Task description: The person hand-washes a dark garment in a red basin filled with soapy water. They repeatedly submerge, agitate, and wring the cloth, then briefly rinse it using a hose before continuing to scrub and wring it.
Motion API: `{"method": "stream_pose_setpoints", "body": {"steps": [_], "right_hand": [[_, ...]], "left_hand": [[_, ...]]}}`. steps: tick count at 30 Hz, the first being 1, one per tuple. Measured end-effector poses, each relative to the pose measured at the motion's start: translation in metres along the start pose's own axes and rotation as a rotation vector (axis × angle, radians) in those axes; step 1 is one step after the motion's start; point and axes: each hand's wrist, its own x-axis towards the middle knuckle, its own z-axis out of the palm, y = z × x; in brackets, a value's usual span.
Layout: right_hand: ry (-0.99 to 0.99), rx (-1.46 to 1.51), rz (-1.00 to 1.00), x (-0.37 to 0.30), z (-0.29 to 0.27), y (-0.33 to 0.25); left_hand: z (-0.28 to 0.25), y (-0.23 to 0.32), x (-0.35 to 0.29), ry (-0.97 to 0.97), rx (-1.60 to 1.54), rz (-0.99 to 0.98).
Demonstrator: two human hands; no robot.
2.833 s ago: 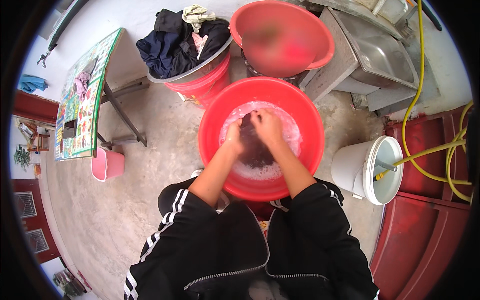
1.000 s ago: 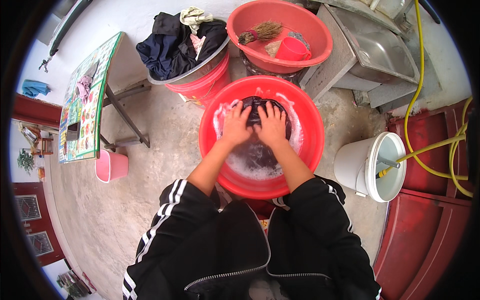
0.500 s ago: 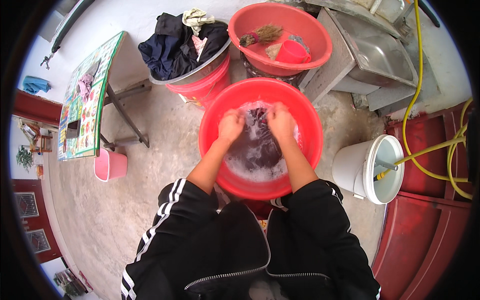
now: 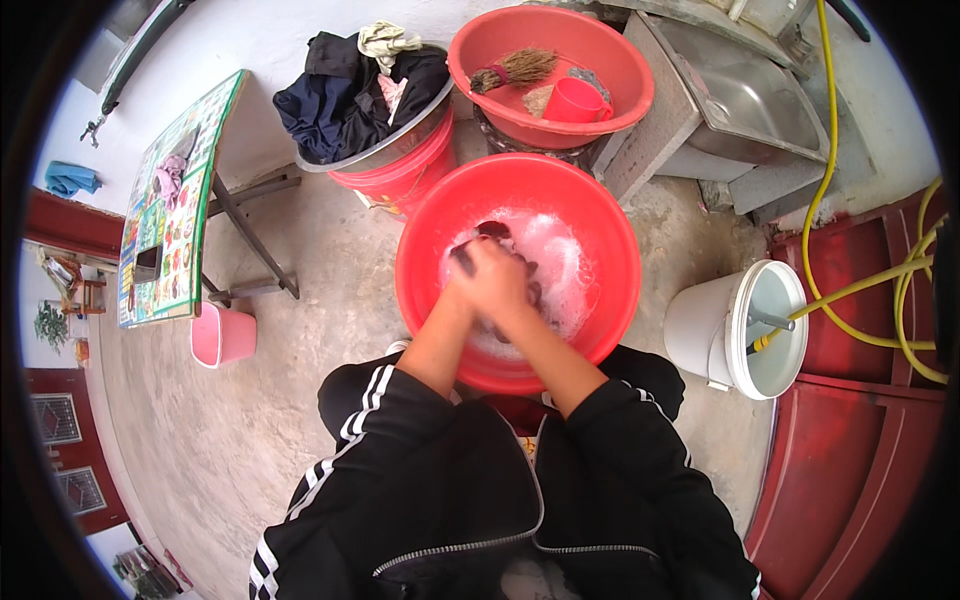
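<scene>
In front of me is a red basin [image 4: 618, 270] holding sudsy water. My two hands are together over its left half, closed on a dark wet cloth [image 4: 535, 290] that is bunched up. My left hand [image 4: 460, 283] lies mostly behind my right hand [image 4: 500, 278], which crosses over it. Bits of the cloth stick out above the knuckles and along the right side of the hands. The fingers are partly hidden, and what kind of garment it is cannot be made out. White foam [image 4: 555, 255] covers the water to the right.
Behind stand a metal basin [image 4: 440, 105] of dark clothes and a paler red basin [image 4: 630, 75] with a brush and mug [image 4: 578, 100]. A white bucket [image 4: 700, 325] with a yellow hose is right, below a sink [image 4: 765, 95]. A folding table [image 4: 190, 215] and pink bin [image 4: 228, 335] stand left.
My hands, apart over the spread-out cloth before, have come together toward the basin's left. The cloth is now gathered into a bunch between them, leaving foamy water exposed on the right.
</scene>
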Motion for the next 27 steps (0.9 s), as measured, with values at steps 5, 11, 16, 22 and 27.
{"method": "stream_pose_setpoints", "body": {"steps": [5,11,16,22,27], "right_hand": [[0.298,-0.129,0.221,0.03,-0.016,0.047],[0.11,0.086,-0.162,-0.01,-0.021,-0.024],[0.319,0.025,0.083,0.03,-0.025,0.051],[0.322,-0.234,0.171,0.035,-0.061,0.086],[-0.046,-0.482,0.025,0.01,-0.024,0.092]], "left_hand": [[0.11,0.019,0.042,0.923,0.028,-0.517],[0.046,0.019,-0.004,0.131,0.644,0.021],[0.107,0.03,0.036,0.951,-0.002,-0.588],[0.067,0.061,0.026,0.626,1.209,-0.316],[0.073,0.039,0.017,0.088,2.508,-0.231]]}}
